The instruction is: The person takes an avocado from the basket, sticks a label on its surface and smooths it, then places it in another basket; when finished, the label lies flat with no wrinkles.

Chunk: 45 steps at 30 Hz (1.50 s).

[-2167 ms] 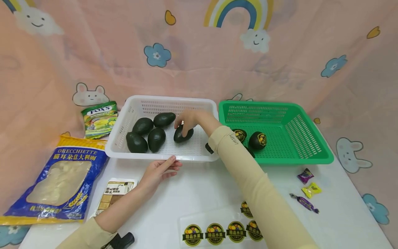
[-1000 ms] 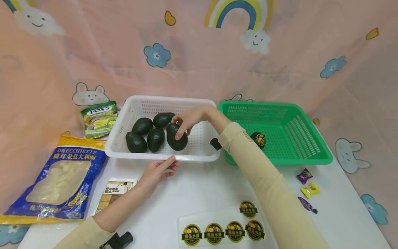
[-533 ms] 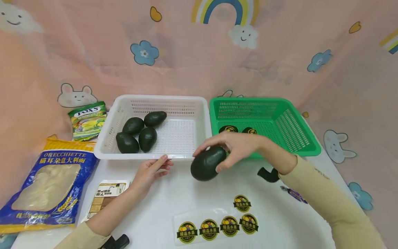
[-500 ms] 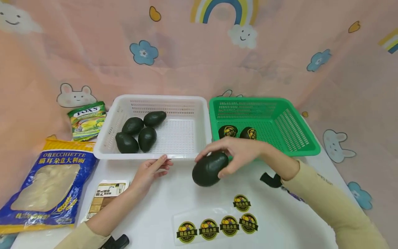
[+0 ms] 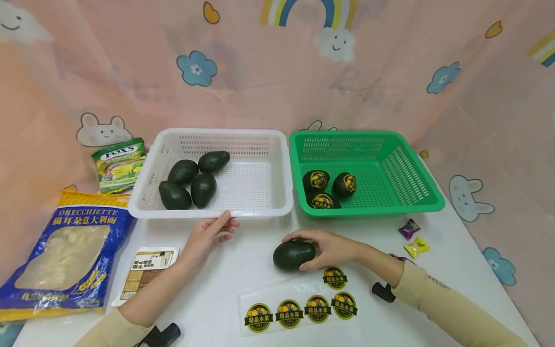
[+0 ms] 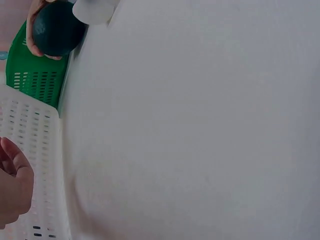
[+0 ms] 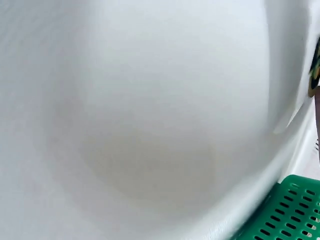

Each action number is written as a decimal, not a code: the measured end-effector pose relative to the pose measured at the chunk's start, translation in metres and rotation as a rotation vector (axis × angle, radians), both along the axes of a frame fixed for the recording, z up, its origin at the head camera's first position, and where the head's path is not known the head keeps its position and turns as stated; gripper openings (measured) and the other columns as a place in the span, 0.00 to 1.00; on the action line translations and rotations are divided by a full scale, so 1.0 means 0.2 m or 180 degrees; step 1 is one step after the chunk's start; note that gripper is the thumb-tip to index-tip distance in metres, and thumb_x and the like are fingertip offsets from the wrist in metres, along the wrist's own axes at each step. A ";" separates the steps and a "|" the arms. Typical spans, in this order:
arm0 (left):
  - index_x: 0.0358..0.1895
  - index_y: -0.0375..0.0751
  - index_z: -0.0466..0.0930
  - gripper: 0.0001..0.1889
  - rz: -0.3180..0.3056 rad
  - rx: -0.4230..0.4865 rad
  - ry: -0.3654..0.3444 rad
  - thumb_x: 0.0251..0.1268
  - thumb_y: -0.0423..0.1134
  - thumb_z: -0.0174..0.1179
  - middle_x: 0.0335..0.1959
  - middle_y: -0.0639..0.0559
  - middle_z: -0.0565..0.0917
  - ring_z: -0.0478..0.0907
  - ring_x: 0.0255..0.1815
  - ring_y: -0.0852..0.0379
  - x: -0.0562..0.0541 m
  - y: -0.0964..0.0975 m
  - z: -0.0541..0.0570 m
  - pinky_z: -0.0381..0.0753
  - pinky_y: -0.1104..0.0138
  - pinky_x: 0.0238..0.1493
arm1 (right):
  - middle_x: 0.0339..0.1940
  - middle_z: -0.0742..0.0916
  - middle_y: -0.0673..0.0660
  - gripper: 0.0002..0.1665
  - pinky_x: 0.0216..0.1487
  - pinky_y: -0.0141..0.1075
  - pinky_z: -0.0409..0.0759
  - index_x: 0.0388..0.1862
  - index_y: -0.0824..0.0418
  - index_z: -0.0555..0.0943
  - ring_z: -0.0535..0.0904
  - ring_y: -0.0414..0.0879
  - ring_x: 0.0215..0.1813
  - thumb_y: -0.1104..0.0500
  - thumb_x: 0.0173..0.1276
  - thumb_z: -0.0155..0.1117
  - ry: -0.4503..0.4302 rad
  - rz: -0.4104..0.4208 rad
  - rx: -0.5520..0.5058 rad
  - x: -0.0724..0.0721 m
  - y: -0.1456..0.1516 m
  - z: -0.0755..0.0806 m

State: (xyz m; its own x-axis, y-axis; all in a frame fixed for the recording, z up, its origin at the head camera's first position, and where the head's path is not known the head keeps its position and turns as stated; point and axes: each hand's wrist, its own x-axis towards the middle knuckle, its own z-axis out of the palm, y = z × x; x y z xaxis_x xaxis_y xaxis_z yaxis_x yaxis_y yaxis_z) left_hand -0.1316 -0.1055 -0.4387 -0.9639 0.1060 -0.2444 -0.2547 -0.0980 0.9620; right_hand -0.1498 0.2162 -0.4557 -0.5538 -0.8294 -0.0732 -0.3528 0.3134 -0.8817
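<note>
My right hand (image 5: pixel 327 250) grips a dark green avocado (image 5: pixel 291 256) low over the white table, just behind a sheet of round stickers (image 5: pixel 288 313). Thumb and fingers lie round its right side. With relaxed fingers, my left hand (image 5: pixel 208 238) touches the front rim of the white basket (image 5: pixel 147 212), thumb at the edge. Several bare avocados, including this avocado (image 5: pixel 203 190), sit in that basket's left half. Three avocados with black-and-gold stickers, one of them this stickered avocado (image 5: pixel 345 185), lie in the green basket (image 5: pixel 416 207). The left wrist view also shows the held avocado (image 6: pixel 59 29).
At the left are a blue pasta bag (image 5: pixel 69 260), a green candy bag (image 5: pixel 120 166) and a brown-and-white packet (image 5: pixel 147 270). Wrapped candies (image 5: pixel 417 247) lie right of my right hand. A printed pink cloth (image 5: pixel 260 96) hangs behind the baskets.
My right hand has taken an avocado out of the white basket, carried it right and toward me, and lowered it near the sticker sheet. My left hand has stayed at the rim.
</note>
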 end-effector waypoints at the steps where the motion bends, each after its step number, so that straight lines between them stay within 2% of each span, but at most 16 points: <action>1: 0.48 0.27 0.81 0.21 -0.0012 -0.0060 0.0013 0.74 0.47 0.54 0.34 0.53 0.86 0.79 0.38 0.58 0.01 0.02 0.00 0.81 0.65 0.45 | 0.65 0.76 0.46 0.38 0.61 0.40 0.74 0.69 0.49 0.69 0.73 0.45 0.63 0.53 0.61 0.73 0.0016 0.0032 0.0005 0.00 0.00 -0.01; 3: 0.50 0.29 0.80 0.21 -0.0191 -0.0287 0.0083 0.73 0.48 0.55 0.36 0.52 0.85 0.79 0.40 0.54 0.06 0.06 -0.01 0.81 0.65 0.45 | 0.66 0.76 0.46 0.38 0.63 0.41 0.71 0.70 0.50 0.68 0.72 0.45 0.64 0.53 0.62 0.72 0.0116 0.0099 0.0042 0.00 0.01 -0.01; 5: 0.48 0.36 0.82 0.20 -0.0643 -0.0814 0.0317 0.71 0.51 0.57 0.37 0.53 0.85 0.80 0.40 0.53 0.13 0.12 -0.02 0.81 0.64 0.44 | 0.66 0.75 0.46 0.39 0.65 0.41 0.69 0.70 0.50 0.67 0.71 0.44 0.65 0.52 0.62 0.72 0.0244 0.0150 0.0131 0.00 0.02 -0.01; 7: 0.46 0.43 0.83 0.20 -0.1226 -0.1547 0.0722 0.67 0.56 0.59 0.39 0.56 0.84 0.79 0.41 0.55 0.21 0.18 -0.04 0.80 0.64 0.42 | 0.67 0.74 0.45 0.40 0.65 0.41 0.68 0.71 0.51 0.66 0.70 0.43 0.66 0.51 0.62 0.72 0.0371 0.0188 0.0227 0.00 0.02 0.00; 9: 0.45 0.48 0.82 0.23 -0.1758 -0.2284 0.1234 0.62 0.63 0.60 0.41 0.58 0.82 0.78 0.41 0.59 0.28 0.24 -0.05 0.79 0.65 0.39 | 0.67 0.74 0.45 0.41 0.65 0.41 0.69 0.72 0.51 0.65 0.70 0.42 0.66 0.50 0.62 0.72 0.0427 0.0205 0.0304 0.01 0.03 0.02; 11: 0.46 0.47 0.80 0.26 -0.2068 -0.2791 0.1678 0.59 0.65 0.61 0.41 0.59 0.79 0.75 0.41 0.61 0.32 0.29 -0.06 0.78 0.66 0.36 | 0.68 0.73 0.45 0.42 0.65 0.42 0.69 0.72 0.52 0.65 0.69 0.42 0.67 0.49 0.62 0.72 0.0471 0.0214 0.0347 0.01 0.03 0.03; 13: 0.46 0.46 0.79 0.25 -0.2213 -0.3064 0.1921 0.58 0.63 0.64 0.39 0.60 0.77 0.73 0.39 0.63 0.33 0.32 -0.07 0.77 0.69 0.33 | 0.68 0.73 0.46 0.42 0.65 0.42 0.69 0.73 0.52 0.65 0.69 0.42 0.67 0.49 0.63 0.71 0.0490 0.0220 0.0369 0.01 0.03 0.03; 16: 0.42 0.46 0.80 0.18 -0.2250 -0.3004 0.2025 0.58 0.54 0.69 0.32 0.62 0.75 0.70 0.33 0.66 0.32 0.34 -0.08 0.74 0.72 0.29 | 0.69 0.73 0.48 0.43 0.64 0.42 0.69 0.73 0.53 0.64 0.69 0.43 0.67 0.48 0.63 0.71 0.0488 0.0235 0.0379 0.01 0.03 0.03; 19: 0.38 0.48 0.82 0.12 -0.2278 -0.2676 0.1941 0.57 0.48 0.71 0.27 0.66 0.74 0.69 0.28 0.69 0.30 0.33 -0.10 0.72 0.74 0.29 | 0.71 0.72 0.49 0.45 0.65 0.42 0.69 0.74 0.53 0.63 0.68 0.43 0.68 0.47 0.62 0.72 0.0434 0.0219 0.0383 0.02 0.03 0.03; 23: 0.38 0.48 0.84 0.09 -0.2299 -0.2220 0.1839 0.59 0.46 0.70 0.27 0.68 0.76 0.71 0.28 0.71 0.28 0.29 -0.11 0.74 0.75 0.33 | 0.70 0.72 0.51 0.43 0.65 0.43 0.70 0.73 0.56 0.65 0.70 0.44 0.67 0.48 0.63 0.71 0.0474 0.0073 0.0284 0.03 0.05 0.05; 26: 0.39 0.49 0.85 0.08 -0.2239 -0.1967 0.1841 0.59 0.45 0.70 0.28 0.69 0.77 0.72 0.30 0.70 0.27 0.23 -0.10 0.76 0.73 0.34 | 0.62 0.79 0.53 0.31 0.58 0.42 0.76 0.65 0.59 0.73 0.75 0.46 0.60 0.53 0.65 0.70 0.0788 -0.0192 -0.0045 0.05 0.08 0.08; 30: 0.39 0.52 0.86 0.06 -0.2055 -0.1742 0.1888 0.60 0.44 0.69 0.28 0.69 0.78 0.73 0.29 0.69 0.26 0.16 -0.09 0.77 0.71 0.34 | 0.44 0.85 0.45 0.12 0.39 0.37 0.77 0.44 0.50 0.83 0.78 0.44 0.43 0.59 0.62 0.72 0.1371 -0.0524 -0.0386 0.12 0.14 0.12; 34: 0.38 0.53 0.86 0.05 -0.1894 -0.1623 0.1846 0.61 0.45 0.68 0.27 0.68 0.79 0.74 0.29 0.68 0.27 0.11 -0.07 0.78 0.71 0.33 | 0.38 0.83 0.36 0.12 0.40 0.35 0.76 0.36 0.42 0.82 0.76 0.37 0.42 0.55 0.57 0.77 0.1688 -0.0579 -0.0180 0.21 0.19 0.14; 39: 0.37 0.53 0.86 0.04 -0.1849 -0.1538 0.1892 0.62 0.45 0.67 0.28 0.68 0.80 0.74 0.29 0.68 0.27 0.09 -0.07 0.78 0.71 0.33 | 0.40 0.82 0.35 0.15 0.46 0.35 0.78 0.42 0.43 0.83 0.76 0.35 0.45 0.47 0.56 0.76 0.1906 -0.0774 0.0276 0.28 0.20 0.13; 42: 0.38 0.53 0.87 0.04 -0.1875 -0.1496 0.1912 0.63 0.46 0.67 0.28 0.67 0.80 0.75 0.29 0.68 0.27 0.09 -0.06 0.78 0.71 0.34 | 0.40 0.82 0.33 0.15 0.46 0.33 0.77 0.43 0.42 0.83 0.76 0.33 0.45 0.48 0.57 0.76 0.1913 -0.0811 0.0272 0.29 0.20 0.12; 45: 0.38 0.53 0.87 0.05 -0.1936 -0.1498 0.1809 0.64 0.47 0.66 0.29 0.67 0.81 0.76 0.30 0.67 0.26 0.09 -0.06 0.79 0.70 0.35 | 0.40 0.83 0.33 0.12 0.47 0.29 0.76 0.39 0.42 0.84 0.75 0.31 0.46 0.52 0.58 0.76 0.1913 -0.0735 0.0059 0.29 0.20 0.11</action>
State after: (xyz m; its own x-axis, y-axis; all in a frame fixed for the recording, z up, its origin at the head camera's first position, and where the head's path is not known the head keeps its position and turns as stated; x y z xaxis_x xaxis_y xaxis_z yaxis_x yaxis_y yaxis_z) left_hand -0.0791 -0.0872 -0.4514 -0.7638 0.6380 0.0980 0.3829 0.3256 0.8645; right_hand -0.0916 0.2566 -0.4339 -0.6667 -0.6856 0.2923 -0.7053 0.4535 -0.5449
